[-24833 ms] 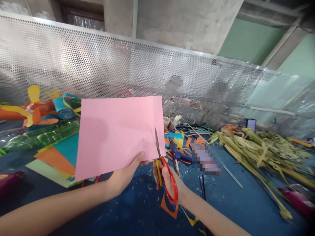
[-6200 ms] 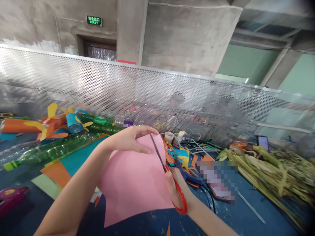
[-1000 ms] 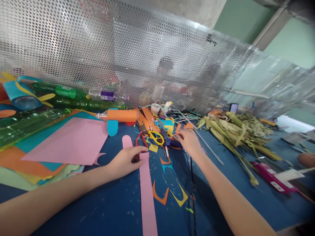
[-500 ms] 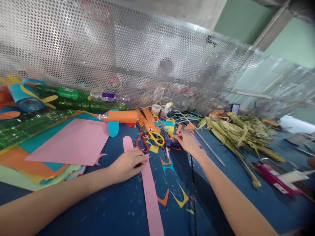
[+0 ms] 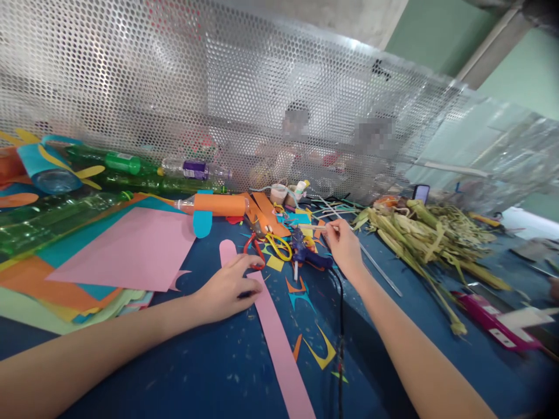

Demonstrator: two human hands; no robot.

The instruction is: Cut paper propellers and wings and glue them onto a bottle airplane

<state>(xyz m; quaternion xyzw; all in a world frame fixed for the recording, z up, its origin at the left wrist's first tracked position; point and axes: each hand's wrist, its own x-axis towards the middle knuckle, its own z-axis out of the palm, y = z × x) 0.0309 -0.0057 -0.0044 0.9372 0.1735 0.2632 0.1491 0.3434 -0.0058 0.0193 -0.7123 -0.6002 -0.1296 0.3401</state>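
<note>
My left hand (image 5: 230, 285) lies on the blue tabletop with its fingers curled and pressed onto a long pink paper strip (image 5: 279, 343), which runs from beside the scissors toward me. My right hand (image 5: 346, 245) is raised a little above the scraps and pinches a thin pale stick (image 5: 315, 227) that points left. Just below that stick lies a blue glue gun (image 5: 307, 254), its black cord (image 5: 340, 326) trailing toward me. Scissors with red and yellow handles (image 5: 267, 247) lie between the two hands.
A pink sheet (image 5: 126, 250) tops a stack of coloured paper at left, beside green bottles (image 5: 56, 218) and an orange-wrapped bottle (image 5: 215, 205). Corn husks (image 5: 430, 235) are piled at right, with a phone (image 5: 421, 192) and a magenta tool (image 5: 493, 319). A perforated metal screen (image 5: 244, 105) closes the far side, with people behind it.
My right hand has come up from the paper scraps with the thin stick pinched in it. The left hand stays on the pink strip, whose near end has swung slightly right.
</note>
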